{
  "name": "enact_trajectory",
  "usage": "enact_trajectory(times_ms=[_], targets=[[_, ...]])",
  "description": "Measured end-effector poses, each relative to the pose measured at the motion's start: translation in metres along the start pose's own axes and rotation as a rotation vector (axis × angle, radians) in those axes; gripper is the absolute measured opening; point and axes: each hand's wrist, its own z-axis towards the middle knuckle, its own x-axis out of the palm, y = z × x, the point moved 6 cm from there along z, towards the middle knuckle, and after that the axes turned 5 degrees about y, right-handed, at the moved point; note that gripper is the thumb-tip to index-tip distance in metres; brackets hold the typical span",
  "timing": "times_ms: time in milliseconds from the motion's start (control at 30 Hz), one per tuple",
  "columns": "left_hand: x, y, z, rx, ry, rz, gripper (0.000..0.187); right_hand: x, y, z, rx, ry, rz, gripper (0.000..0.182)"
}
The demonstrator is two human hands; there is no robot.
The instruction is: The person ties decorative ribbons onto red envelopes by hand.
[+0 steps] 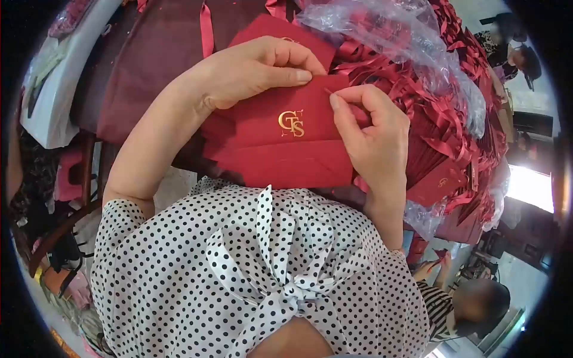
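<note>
A flat red gift bag [256, 128] with gold letters lies in front of my chest, a fold line across its lower part. My left hand [262, 68] comes over its top edge from the left, thumb on the front and fingers curled behind, gripping that edge. At the top right corner, my right hand [376, 131] is closed in a pinch, thumb against forefinger. A thin dark-red tip, which looks like a ribbon end, shows at those fingertips; the rest is hidden. Behind the left hand lies another red bag [286, 27] with a gold mark.
To the right is a large heap of red bags with ribbon handles [418, 101], partly under clear plastic wrap [382, 24]. A loose ribbon [206, 30] lies at the upper left. A person in a striped top [439, 310] works at the lower right. A wooden chair [57, 235] stands left.
</note>
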Motion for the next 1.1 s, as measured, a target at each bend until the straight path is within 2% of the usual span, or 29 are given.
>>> enact_trajectory(times_ms=[333,533,767,867,933,967,1000,1033,1067,1100], targets=[[0.000,0.001,0.001,0.067,0.103,-0.143,0.014,-0.001,0.006,0.001,0.024,-0.004,-0.038,0.010],[-0.001,0.003,0.001,0.038,0.078,-0.083,0.013,-0.001,0.004,0.001,-0.007,-0.001,-0.025,0.005],[0.005,0.004,0.003,0.045,0.074,-0.106,0.015,0.001,0.007,0.003,0.003,0.108,0.012,0.009],[0.008,0.002,0.003,0.052,0.054,0.047,0.010,0.001,0.000,0.010,-0.038,0.197,0.011,0.009],[0.008,-0.001,0.004,0.130,-0.034,0.249,0.010,0.003,0.000,0.013,-0.052,0.261,0.020,0.008],[0.013,-0.006,0.003,0.129,-0.030,0.251,0.010,0.004,0.007,0.015,-0.146,0.290,-0.129,0.008],[0.018,-0.018,-0.001,0.165,-0.117,0.516,0.009,0.006,0.014,0.016,-0.241,0.318,-0.279,0.007],[0.023,-0.028,-0.006,0.200,-0.205,0.779,0.009,0.004,0.021,0.017,-0.241,0.316,-0.278,0.007],[0.030,-0.035,-0.013,0.376,-0.273,0.896,0.006,0.007,0.036,0.014,-0.341,0.360,-0.517,0.007],[0.034,-0.037,-0.017,0.403,-0.294,0.953,0.006,0.012,0.046,0.009,-0.438,0.395,-0.760,0.007]])
